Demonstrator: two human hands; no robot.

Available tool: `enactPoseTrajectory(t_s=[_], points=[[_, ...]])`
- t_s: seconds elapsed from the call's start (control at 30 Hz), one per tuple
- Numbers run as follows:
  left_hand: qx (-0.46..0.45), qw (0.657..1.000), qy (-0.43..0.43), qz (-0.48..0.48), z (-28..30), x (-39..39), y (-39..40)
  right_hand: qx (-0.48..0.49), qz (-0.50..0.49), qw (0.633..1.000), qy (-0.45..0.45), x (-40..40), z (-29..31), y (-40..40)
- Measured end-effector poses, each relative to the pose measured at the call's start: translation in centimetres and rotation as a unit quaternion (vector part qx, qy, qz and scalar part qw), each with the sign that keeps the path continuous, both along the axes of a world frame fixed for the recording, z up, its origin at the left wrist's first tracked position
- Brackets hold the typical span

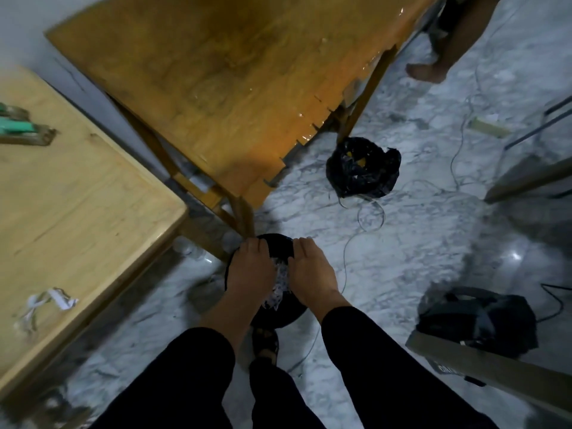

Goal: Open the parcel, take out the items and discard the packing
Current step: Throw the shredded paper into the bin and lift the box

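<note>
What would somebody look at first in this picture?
Probably the two hands, left hand and right hand, pressing white shredded packing down into a black bin on the marble floor. Next, the big orange-brown table above them.

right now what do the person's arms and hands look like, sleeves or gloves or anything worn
Both arms wear long black fabric sleeves, plain with no markings visible, ending at the wrists. The left hand and right hand are bare: no gloves, and no rings, watch or bands can be seen. No cables or straps are attached to either arm.
</note>
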State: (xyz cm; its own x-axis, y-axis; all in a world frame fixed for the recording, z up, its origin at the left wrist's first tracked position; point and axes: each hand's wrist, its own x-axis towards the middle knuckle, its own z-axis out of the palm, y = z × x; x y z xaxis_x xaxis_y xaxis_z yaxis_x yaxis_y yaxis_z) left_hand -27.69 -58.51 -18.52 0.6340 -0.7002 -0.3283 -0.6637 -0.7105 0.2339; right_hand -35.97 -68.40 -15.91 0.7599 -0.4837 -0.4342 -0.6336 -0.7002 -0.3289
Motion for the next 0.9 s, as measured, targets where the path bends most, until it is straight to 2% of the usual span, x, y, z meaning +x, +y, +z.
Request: enactPoseTrajectory(t_s=[0.1, 0.2, 0.43, 0.5, 0.6, 0.67, 0.8, 0.9], points=[[-0.038, 0.998, -0.055, -0.014, 3.5, 0.6, 0.2, -0.027, 0.027, 0.999, -0.025, 0.7, 3.1, 0.2], [-0.074, 0.994, -0.073, -0.017, 7.2, 1.5, 1.1, -0.067, 0.072, 0.993, -0.064, 2.0, 5.9, 0.7], [-0.025, 0.984, -0.169, -0.055, 12.1, 4.1, 6.2, -0.073, 0.103, 0.982, -0.14, 5.1, 12.4, 4.8], [-0.036, 0.981, -0.189, -0.003, 13.1, 4.9, 8.5, -0.081, 0.119, 0.975, -0.171, 6.1, 13.7, 6.5], [-0.122, 0.97, -0.197, 0.068, 14.9, 5.9, 12.4, -0.074, 0.151, 0.966, -0.195, 7.6, 14.6, 9.5], [-0.145, 0.962, -0.214, 0.09, 15.5, 6.3, 15.5, -0.068, 0.163, 0.962, -0.21, 8.6, 14.7, 11.6], [-0.002, 0.975, -0.201, 0.099, 12.3, 7.3, 22.4, -0.035, 0.188, 0.96, -0.206, 10.1, 13.9, 16.4], [0.046, 0.972, -0.202, 0.111, 10.4, 7.3, 27.0, 0.021, 0.177, 0.966, -0.189, 11.0, 12.1, 19.8]])
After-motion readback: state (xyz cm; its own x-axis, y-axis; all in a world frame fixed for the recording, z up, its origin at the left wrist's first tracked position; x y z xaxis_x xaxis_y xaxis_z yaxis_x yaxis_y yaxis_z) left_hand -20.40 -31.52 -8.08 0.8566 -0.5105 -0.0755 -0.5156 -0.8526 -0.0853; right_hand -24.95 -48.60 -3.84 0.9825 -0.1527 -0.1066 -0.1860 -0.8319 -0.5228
